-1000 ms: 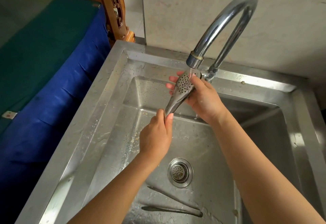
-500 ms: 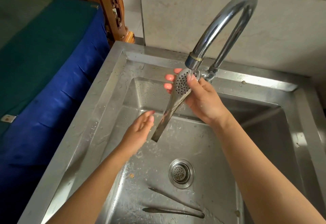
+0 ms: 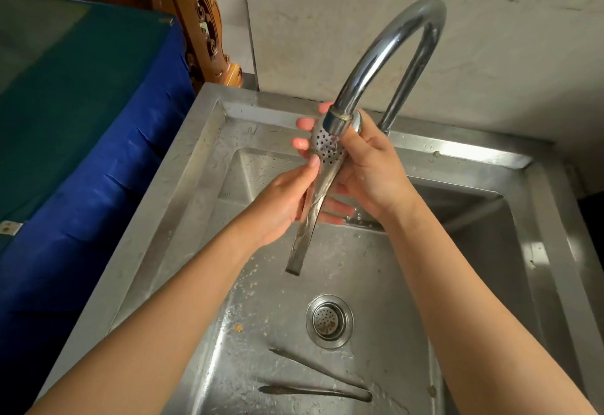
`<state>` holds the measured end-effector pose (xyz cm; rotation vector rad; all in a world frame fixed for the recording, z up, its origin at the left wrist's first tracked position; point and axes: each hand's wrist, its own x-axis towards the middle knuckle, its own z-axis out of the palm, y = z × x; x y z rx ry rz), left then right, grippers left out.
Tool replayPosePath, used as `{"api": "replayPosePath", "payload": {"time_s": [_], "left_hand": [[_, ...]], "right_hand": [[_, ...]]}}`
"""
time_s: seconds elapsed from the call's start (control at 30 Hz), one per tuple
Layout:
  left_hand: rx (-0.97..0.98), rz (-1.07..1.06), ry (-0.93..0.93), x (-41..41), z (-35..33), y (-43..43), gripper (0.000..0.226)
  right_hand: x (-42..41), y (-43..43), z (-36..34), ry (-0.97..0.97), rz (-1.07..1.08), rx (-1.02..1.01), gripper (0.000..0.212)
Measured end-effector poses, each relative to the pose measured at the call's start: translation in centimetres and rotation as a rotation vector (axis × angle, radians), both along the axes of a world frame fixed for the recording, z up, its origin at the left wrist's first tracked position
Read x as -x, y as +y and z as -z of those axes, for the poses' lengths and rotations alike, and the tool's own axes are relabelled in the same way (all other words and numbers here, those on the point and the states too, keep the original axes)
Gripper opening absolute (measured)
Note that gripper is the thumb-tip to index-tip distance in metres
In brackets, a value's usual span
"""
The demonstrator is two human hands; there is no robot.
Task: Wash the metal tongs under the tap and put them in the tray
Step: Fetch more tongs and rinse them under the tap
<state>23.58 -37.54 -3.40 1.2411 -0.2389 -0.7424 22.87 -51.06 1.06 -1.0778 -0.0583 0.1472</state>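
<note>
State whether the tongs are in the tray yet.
Out: the tongs are held head-up under the tap, over the sink, gripped by the right hand and left hand. No tray shows.

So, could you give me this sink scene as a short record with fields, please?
item: metal tongs, perforated head up under the tap spout, other end down over the sink
right hand: grips the head
left hand: holds the arms lower down, thumb near the head
sink floor: drain strainer, dark utensil, food crumbs
tray: not in view
</note>
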Motion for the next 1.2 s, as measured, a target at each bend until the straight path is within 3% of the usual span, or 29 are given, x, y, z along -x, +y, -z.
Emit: {"api": "replayPosePath", "payload": {"time_s": [0.07,0.2,0.3,0.4,0.5,0.67,0.77,0.87,0.97,1.03,1.2], "left_hand": [[-0.002,0.013,-0.018,-0.2,-0.1,-0.5,0.051],[-0.045,-0.069,-0.070,-0.2,-0.2,-1.8,0.034],[0.019,-0.133,-0.115,0.1,0.0,-2.4,0.025],[0.062,-0.148,-0.123,0.2,0.1,-3.4,0.029],[0.103,-0.186,-0.035,-0.1,-0.3,-4.1,0.043],[0.220,-0.377,0.157,-2.3,-2.1,-4.5,0.049],[0.210,-0.399,0.179,-3.0,-2.3,-5.4,0.043],[0.155,-0.463,0.158,-2.9,-1.6,-5.9,0.025],[0.134,-0.551,0.123,-3.2,-1.6,-5.8,0.015],[0.159,-0.578,0.098,-3.5,-1.8,-5.7,0.033],[0.114,-0.508,0.079,-2.5,-2.7,-6.6,0.028]], "right_hand": [[0.3,0.2,-0.2,0.014,0.006,0.140,0.024],[0.8,-0.2,-0.6,-0.056,0.126,0.636,0.023],[1.2,-0.8,-0.8,-0.100,0.129,0.788,0.017],[1.4,-0.9,-1.2,-0.174,0.166,1.004,0.030],[2.4,-1.5,-1.2,-0.190,0.176,0.899,0.029],[6.3,-2.9,3.5,0.146,0.077,0.795,0.041],[8.1,-1.8,6.0,0.274,-0.118,0.463,0.036],[8.5,-1.8,7.2,0.228,-0.064,0.262,0.025],[8.6,-2.1,8.0,0.208,0.022,0.220,0.016],[8.7,-2.1,8.4,0.203,0.053,0.235,0.010],[9.5,-0.5,9.2,0.184,0.073,0.321,0.017]]}}
